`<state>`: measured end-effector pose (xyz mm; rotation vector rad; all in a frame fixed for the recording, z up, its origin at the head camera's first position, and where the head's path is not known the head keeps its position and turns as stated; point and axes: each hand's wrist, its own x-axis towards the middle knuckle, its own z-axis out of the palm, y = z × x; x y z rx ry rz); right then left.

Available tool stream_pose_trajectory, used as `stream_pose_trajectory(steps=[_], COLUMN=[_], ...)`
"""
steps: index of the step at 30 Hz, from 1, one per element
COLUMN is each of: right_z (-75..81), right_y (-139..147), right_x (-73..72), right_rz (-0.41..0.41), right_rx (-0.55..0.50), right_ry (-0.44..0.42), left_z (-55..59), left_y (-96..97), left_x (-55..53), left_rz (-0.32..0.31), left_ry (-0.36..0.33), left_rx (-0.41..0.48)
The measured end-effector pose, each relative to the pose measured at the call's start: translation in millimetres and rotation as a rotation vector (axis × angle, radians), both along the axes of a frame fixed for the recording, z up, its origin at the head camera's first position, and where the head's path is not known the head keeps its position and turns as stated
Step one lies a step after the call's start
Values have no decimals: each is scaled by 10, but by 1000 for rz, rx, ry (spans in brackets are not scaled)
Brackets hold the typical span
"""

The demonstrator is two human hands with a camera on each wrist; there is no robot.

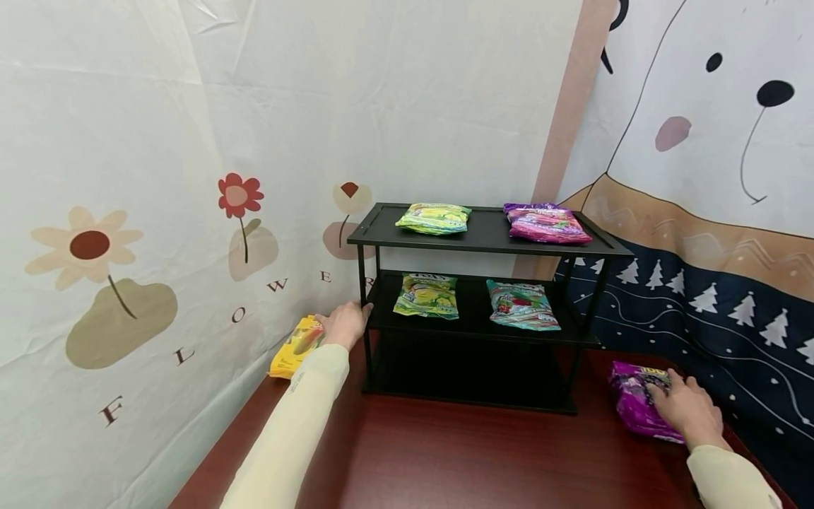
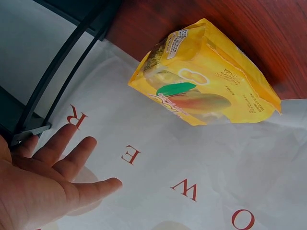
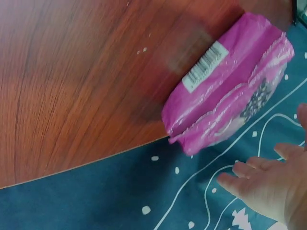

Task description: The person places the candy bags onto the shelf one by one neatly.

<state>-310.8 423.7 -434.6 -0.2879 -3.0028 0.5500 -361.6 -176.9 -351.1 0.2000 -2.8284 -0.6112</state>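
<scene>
purple bag (image 3: pixel 235 81): glossy plastic | rack (image 1: pixel 486 230): matt metal | table (image 1: pixel 445 452): smooth wood | backdrop (image 1: pixel 413 106): cloth

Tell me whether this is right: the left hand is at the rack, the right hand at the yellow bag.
Wrong on the bag: the head view shows the right hand at the purple bag. The left hand is at the rack, as you say.
</scene>
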Motion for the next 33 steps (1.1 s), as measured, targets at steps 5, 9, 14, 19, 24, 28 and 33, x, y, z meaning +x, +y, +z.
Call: stream_pose_trajectory(steps=[5,9,14,19,24,28,33], right_z=[-77,-181,-288,-316,-316,-320,-289], right_y=[-76,-103,-142,-146,-177,-225,-253], right_x=[-25,-35,-45,-24,3,3,8], right_rz=[-3,-10,-27,9,28,17,22], right_rx=[-3,7,-64,-109,-97,-72,-27], right_ry=[-47,-122,-232,-276,-293,-290,-304], left_z=[-1,-3,-20,-33,-29,-24,-15], left_y=[8,9,-10,-28,-26,-24,-23], left_x=[-2,-14,-30,-33,-15,-9,-19], left_rz=[-6,-6,4,7,1,1,1], left_ry=[4,5,-7,-6,6,3,-6], left_rx=[-4,-4,4,4,1,-3,4])
